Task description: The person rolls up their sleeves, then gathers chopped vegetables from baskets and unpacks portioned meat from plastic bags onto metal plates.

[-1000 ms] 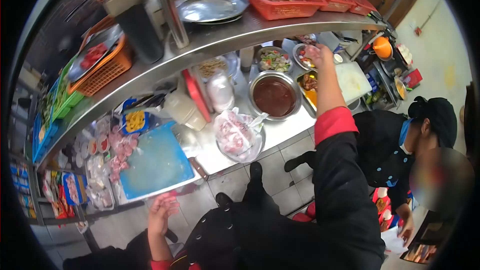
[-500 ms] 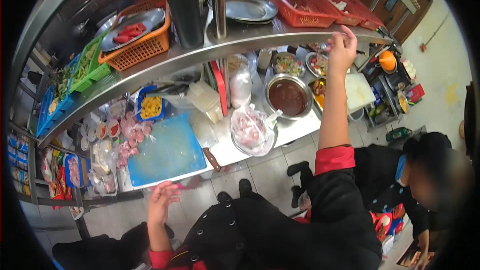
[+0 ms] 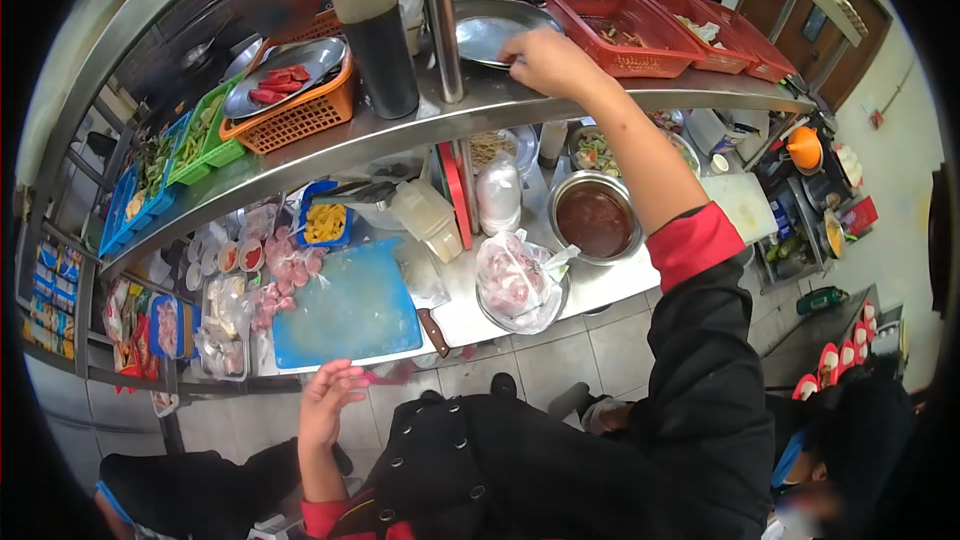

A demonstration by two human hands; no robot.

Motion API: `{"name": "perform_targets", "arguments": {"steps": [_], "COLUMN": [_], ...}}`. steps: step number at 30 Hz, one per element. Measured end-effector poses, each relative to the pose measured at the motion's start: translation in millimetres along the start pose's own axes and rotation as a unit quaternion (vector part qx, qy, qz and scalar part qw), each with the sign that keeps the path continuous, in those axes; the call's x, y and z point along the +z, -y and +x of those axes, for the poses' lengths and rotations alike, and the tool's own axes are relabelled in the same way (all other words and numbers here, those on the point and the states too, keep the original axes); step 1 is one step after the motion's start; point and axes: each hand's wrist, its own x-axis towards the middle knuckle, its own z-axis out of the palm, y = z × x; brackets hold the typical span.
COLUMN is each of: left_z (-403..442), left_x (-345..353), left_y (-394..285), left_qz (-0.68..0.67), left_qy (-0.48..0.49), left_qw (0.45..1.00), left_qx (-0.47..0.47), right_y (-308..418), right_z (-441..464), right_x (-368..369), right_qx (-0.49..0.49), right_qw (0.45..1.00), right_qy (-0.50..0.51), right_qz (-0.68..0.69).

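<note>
My right hand (image 3: 548, 62) reaches over the upper steel shelf, its fingers bent at the right part of a round metal plate (image 3: 485, 37); whether they grip its rim is hard to make out. My left hand (image 3: 330, 402) hangs before the counter's front edge, fingers apart and curled, holding nothing. Just above it lies a blue cutting board (image 3: 348, 305), with a brown-handled knife (image 3: 434, 332) at its right. A bagged portion of meat (image 3: 512, 285) rests in a bowl, beside a metal pot of dark red sauce (image 3: 594, 220).
Red baskets (image 3: 630, 58) and an orange basket (image 3: 300, 120) with a plate of red peppers stand on the shelf, near a tall container of dark liquid (image 3: 378, 50). A steel post (image 3: 437, 20) rises nearby. Co-workers are at lower right, lower left and behind the shelf.
My right hand has moved from the bowls at the right up and left to the metal plate. My left hand stays low. The co-worker at the right has moved lower in view.
</note>
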Motion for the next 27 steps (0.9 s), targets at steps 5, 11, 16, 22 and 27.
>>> {"name": "perform_targets", "arguments": {"steps": [5,11,16,22,27], "left_z": [18,50,76,108,144], "left_x": [-14,-52,-101,-139,-169], "left_y": [-3,-17,-11,-9,0], "left_qz": [0.006,0.012,0.001,0.028,0.046], "left_qy": [0.005,0.079,0.126,0.245,0.342], "left_qw": [1.0,0.997,0.991,0.963,0.933], "left_qx": [-0.011,-0.001,-0.046,-0.104,-0.101], "right_y": [9,14,16,2,108], "right_z": [-6,-5,3,2,-49], "right_x": [-7,14,-4,-58,-88], "right_qx": [-0.017,0.005,0.117,0.234,0.236], "right_qw": [0.996,0.998,0.965,0.832,0.748], "right_qy": [-0.068,-0.058,-0.232,-0.445,-0.484], "right_qz": [0.064,0.036,0.037,0.234,0.387]}}
